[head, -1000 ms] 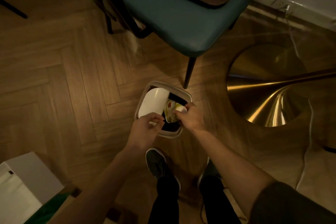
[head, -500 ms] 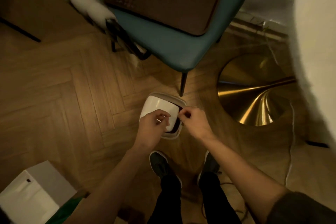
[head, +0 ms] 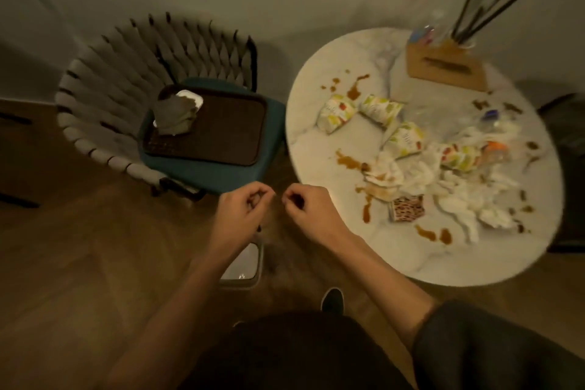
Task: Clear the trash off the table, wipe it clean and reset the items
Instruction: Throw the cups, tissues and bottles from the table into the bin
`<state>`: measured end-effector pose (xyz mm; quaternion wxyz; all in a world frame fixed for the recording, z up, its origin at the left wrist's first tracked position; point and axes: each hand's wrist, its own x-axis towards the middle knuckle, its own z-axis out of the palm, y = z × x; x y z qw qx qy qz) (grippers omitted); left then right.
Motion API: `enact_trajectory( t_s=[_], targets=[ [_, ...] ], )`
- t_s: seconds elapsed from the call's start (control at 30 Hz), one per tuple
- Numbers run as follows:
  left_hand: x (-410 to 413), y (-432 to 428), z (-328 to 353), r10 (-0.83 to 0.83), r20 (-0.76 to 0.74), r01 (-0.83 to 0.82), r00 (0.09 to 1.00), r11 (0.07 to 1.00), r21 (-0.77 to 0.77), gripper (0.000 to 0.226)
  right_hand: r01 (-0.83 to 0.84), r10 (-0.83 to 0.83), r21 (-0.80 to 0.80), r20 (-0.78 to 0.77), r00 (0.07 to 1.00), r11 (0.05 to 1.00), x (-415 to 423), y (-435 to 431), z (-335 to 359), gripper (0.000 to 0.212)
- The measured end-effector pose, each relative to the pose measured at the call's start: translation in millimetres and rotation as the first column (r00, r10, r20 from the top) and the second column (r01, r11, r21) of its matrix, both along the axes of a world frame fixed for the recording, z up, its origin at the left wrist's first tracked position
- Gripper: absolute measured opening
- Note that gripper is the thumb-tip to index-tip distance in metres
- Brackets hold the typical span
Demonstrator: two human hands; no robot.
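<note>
A round white marble table (head: 319,142) at the right carries brown sauce stains (head: 348,161), several crumpled printed wrappers (head: 335,109), a heap of white napkins (head: 456,187) and a small patterned box (head: 406,207). Below my hands stands a small white bin (head: 243,266) with its lid down. My left hand (head: 242,212) and my right hand (head: 308,209) hover side by side above the floor, left of the table. Their fingers are curled and hold nothing.
A teal chair (head: 209,171) with a woven grey back stands left of the table; on its seat lies a brown tray (head: 221,130) with a grey cloth (head: 174,115). A wooden holder (head: 446,68) with dark sticks sits at the table's far side. Wooden floor all around.
My view has lifted from the bin to the table. Both hands left the bin, whose lid is now down, and rose to hover in front of me with nothing in them.
</note>
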<state>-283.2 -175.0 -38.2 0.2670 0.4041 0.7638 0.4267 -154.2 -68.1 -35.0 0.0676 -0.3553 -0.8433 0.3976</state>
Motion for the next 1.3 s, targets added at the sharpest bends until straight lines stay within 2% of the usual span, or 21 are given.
enact_trajectory(
  t_s=[0.2, 0.4, 0.53, 0.7, 0.8, 0.93, 1.1, 1.2, 1.3],
  targets=[
    [50.1, 58.6, 48.0, -0.175, -0.022, 0.176, 0.984, 0.983, 0.053, 0.011, 0.096, -0.096, 0.012, 0.013, 0.995, 0.995, 68.5, 48.1, 48.4, 0.012],
    [102.8, 126.7, 48.9, -0.236, -0.013, 0.236, 0.972, 0.972, 0.003, 0.011, 0.220, -0.219, -0.007, 0.043, 0.975, 0.976, 155.3, 114.9, 50.9, 0.015],
    [124.9, 173.8, 45.4, -0.185, -0.017, 0.184, 0.983, 0.981, -0.065, 0.010, 0.254, -0.253, -0.031, 0.039, 0.967, 0.967, 192.9, 175.8, 42.3, 0.017],
    [113.6, 225.1, 29.9, -0.010, -0.051, 0.002, 0.999, 0.987, -0.159, 0.013, 0.209, -0.208, -0.062, 0.030, 0.978, 0.976, 205.3, 231.6, 33.1, 0.019],
    [104.8, 247.7, 26.4, 0.034, -0.150, -0.066, 0.988, 0.974, -0.219, 0.017, 0.170, -0.168, -0.062, 0.043, 0.985, 0.983, 196.6, 253.8, 29.5, 0.017],
    [87.7, 272.5, 11.9, 0.015, -0.246, -0.097, 0.969, 0.940, -0.327, 0.030, 0.128, -0.124, -0.072, 0.056, 0.991, 0.989, 175.9, 274.2, 23.2, 0.015],
    [59.9, 300.4, -12.5, -0.037, -0.339, -0.132, 0.940, 0.876, -0.463, 0.070, 0.129, -0.124, -0.097, 0.058, 0.991, 0.987, 155.0, 290.4, 14.2, 0.014],
    [47.3, 308.1, -29.0, -0.069, -0.332, -0.134, 0.941, 0.824, -0.551, 0.088, 0.124, -0.117, -0.105, 0.065, 0.991, 0.987, 151.1, 292.4, 10.9, 0.015],
    [38.3, 309.1, -48.4, -0.067, -0.280, -0.120, 0.958, 0.791, -0.600, 0.094, 0.124, -0.115, -0.152, 0.065, 0.991, 0.981, 151.3, 293.9, 7.3, 0.013]
  ],
)
